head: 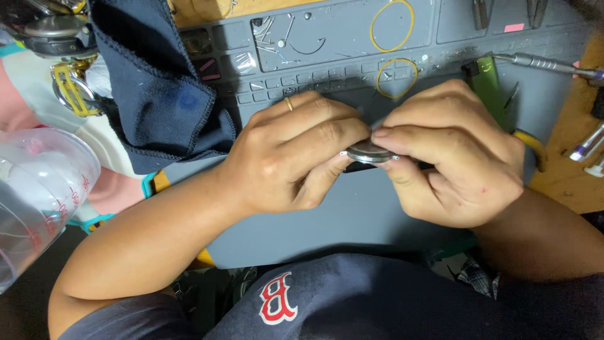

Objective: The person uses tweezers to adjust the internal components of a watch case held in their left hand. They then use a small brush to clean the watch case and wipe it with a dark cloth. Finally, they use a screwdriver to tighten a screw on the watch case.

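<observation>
1. Hands meet at the centre of the frame over a grey work mat [352, 220]: the left hand [289, 157] and the right hand [453, 157] pinch one small round metal case [368, 152] between them.
2. Grip: the left thumb and forefinger close on the case's left edge, and the right thumb and forefinger close on its right edge and top; both hands grasp it firmly.
3. Only the case's silver rim shows; its face is covered by fingertips, so what kind of part it is stays hard to tell.
4. A thin gold ring [289, 104] sits on a finger of the left hand.
5. Upper centre, two yellow rubber bands [392, 25] lie on the mat's moulded compartments, one above the other.
6. Upper right, a small pink rectangular label [514, 28] sits on the mat, and a metal screwdriver [547, 63] runs off the right edge.
7. Upper left, a dark blue cloth [157, 88] drapes over the mat's corner.
8. Left edge, a clear plastic measuring cup [38, 189] with red markings is cut off by the frame.
9. A green tool [489, 82] behind the right hand is mostly hidden.
</observation>
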